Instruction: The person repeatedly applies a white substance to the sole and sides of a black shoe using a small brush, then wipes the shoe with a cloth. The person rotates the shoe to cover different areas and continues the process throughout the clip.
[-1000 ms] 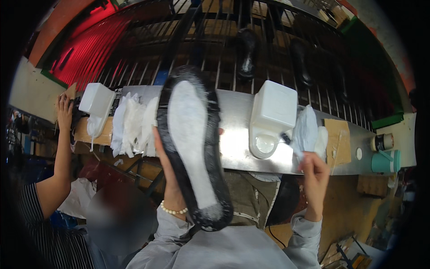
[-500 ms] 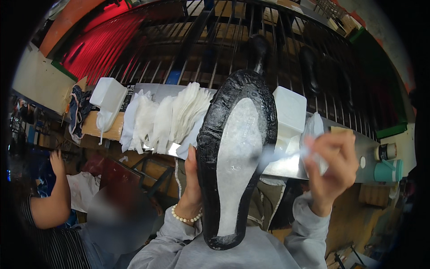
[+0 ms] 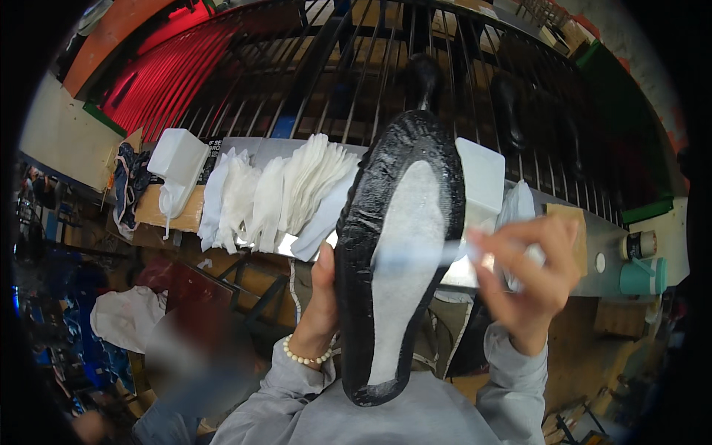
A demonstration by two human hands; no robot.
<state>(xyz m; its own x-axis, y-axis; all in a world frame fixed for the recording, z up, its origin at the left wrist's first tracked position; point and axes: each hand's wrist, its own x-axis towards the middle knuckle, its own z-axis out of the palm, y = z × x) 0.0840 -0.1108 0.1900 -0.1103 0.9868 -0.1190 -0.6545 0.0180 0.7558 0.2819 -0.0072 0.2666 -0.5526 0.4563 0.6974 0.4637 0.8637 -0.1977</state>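
1. Shoe (image 3: 400, 297), black with a long white patch (image 3: 419, 215) on its underside, is being held sole up in front of the person's chest, overlapping the near edge of the metal table (image 3: 602, 236) in this view.

2. The left hand (image 3: 319, 308) is gripping the shoe from its left side, thumb lying along the edge; the other fingers are mostly hiding behind it. This hold is probably steadying the shoe and leaving the underside free.

3. The right hand (image 3: 534, 278) is pinching a pale tool (image 3: 419, 257) between thumb and fingers. Motion is blurring the tool, so its kind, and whether it is touching the white patch, cannot be told.

4. The shoe's broad end is pointing away from the person, toward the rack (image 3: 167, 81), and the narrow end is pointing back at the chest. Its long axis is running mostly away from the body, the far end leaning rightward.

5. A white tub (image 3: 483, 178) is standing just beyond the shoe, partly hidden, and white cloths (image 3: 304, 196) are lying to the left, both presumably placed for easy reach.
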